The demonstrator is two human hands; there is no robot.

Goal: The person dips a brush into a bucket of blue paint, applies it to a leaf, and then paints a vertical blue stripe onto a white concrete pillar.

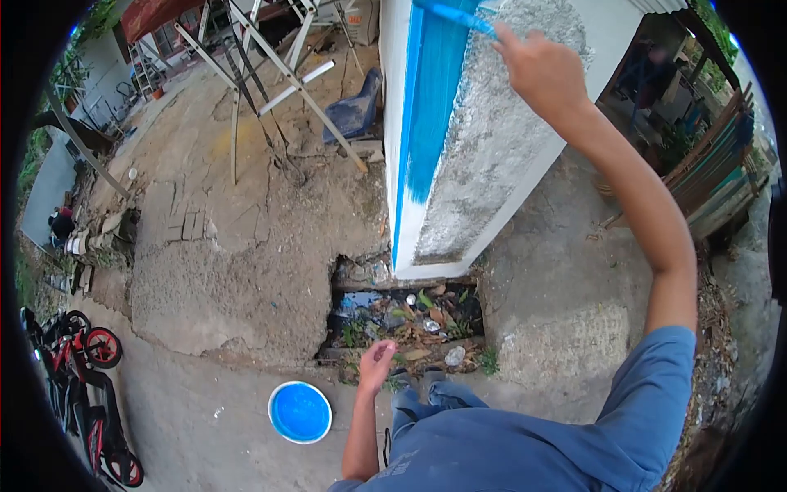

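Observation:
At the top of the view my right hand [543,72] is closed around a blue paintbrush [459,15], which reaches up and left across the wall corner. Fresh blue paint [434,107] covers a narrow strip of the white pillar [438,266], ending in a ragged lower edge. Beside that strip is a rough grey textured panel [504,139]. My left hand [377,365] hangs low near my waist, its fingers loosely curled with nothing visible in them. A round white-rimmed tub of blue paint [301,412] stands on the ground to the left of it.
A drain opening [410,316] with leaves and litter lies at the pillar's foot, just before my feet. Red-and-black motorcycles [90,394] stand at left. Metal frame legs [287,82] and a blue chair [354,111] are further back. Stacked boards [713,164] lean at right.

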